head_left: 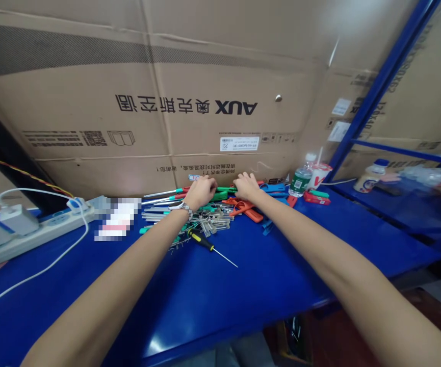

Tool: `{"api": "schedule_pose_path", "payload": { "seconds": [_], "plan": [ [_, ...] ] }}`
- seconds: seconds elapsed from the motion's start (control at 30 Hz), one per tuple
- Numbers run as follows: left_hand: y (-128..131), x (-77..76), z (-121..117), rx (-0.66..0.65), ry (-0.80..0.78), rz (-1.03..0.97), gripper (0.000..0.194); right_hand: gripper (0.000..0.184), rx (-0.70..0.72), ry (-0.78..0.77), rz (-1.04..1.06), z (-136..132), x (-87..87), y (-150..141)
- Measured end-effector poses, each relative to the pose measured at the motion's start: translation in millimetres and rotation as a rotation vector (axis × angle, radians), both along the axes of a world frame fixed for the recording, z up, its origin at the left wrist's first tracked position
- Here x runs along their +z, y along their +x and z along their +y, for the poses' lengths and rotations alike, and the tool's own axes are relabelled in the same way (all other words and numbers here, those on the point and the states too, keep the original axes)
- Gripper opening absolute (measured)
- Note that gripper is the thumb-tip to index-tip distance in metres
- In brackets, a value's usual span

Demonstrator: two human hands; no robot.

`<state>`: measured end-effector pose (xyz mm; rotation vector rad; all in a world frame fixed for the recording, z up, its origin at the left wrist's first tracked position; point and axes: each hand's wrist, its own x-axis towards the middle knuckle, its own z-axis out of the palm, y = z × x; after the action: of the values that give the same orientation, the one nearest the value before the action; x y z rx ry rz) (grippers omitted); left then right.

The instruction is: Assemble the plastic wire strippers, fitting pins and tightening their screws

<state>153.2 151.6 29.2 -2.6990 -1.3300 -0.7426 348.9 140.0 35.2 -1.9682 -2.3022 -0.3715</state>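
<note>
Both hands reach to the far side of the blue table, over a pile of loose parts. My left hand (pixel 201 191) is closed, with its fingers curled down at the left end of a green plastic piece (pixel 225 193). At the right end of that piece is my right hand (pixel 247 186), its fingers bent and closed; what they grip is hidden. Below the hands lie metal rods and small clear parts (pixel 214 224). Orange plastic pieces (pixel 249 211) lie under my right wrist, with blue plastic pieces (pixel 276 189) beside them. A yellow-and-black screwdriver (pixel 202 239) rests in front of the pile.
A large cardboard box (pixel 189 66) stands behind the table (pixel 205 295). On the right are a water bottle (pixel 300 176), a paper cup with straw (pixel 319 176) and a blue-capped bottle (pixel 371 176). A power strip (pixel 57 221) with a white cable lies at left.
</note>
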Motion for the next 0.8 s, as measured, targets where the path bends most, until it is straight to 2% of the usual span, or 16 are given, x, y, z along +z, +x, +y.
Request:
{"api": "schedule_pose_path", "payload": {
  "seconds": [0.1,0.23,0.4,0.47,0.57,0.67,0.73,0.8],
  "plan": [
    [-3,2.0,3,0.011,0.014,-0.018,0.017,0.02,0.049,0.038,-0.008,0,3.5,7],
    [-17,4.3,-7,0.01,0.058,-0.116,0.019,0.017,0.111,0.069,0.001,-11,14.6,17],
    [-45,9.5,-39,-0.068,0.14,-0.276,0.019,0.018,0.15,0.096,0.044,-43,26.4,22],
    [-56,12.0,-59,-0.121,0.17,-0.321,0.021,0.015,0.197,0.131,0.161,-62,25.5,19],
    [-74,13.0,-92,-0.167,0.211,-0.376,0.022,0.008,0.341,0.161,0.412,-97,15.7,0],
    [-98,6.8,-128,-0.176,0.208,-0.37,0.025,0.006,0.519,0.107,0.627,-134,-3.3,-34],
    [-117,-1.9,-151,-0.204,0.162,-0.268,0.035,0.006,0.653,0.031,0.674,-154,-18.0,-59],
    [-136,-12.5,-170,-0.243,0.057,-0.127,0.041,0.005,0.761,-0.019,0.624,-166,-30.8,-80]
  ]
}}
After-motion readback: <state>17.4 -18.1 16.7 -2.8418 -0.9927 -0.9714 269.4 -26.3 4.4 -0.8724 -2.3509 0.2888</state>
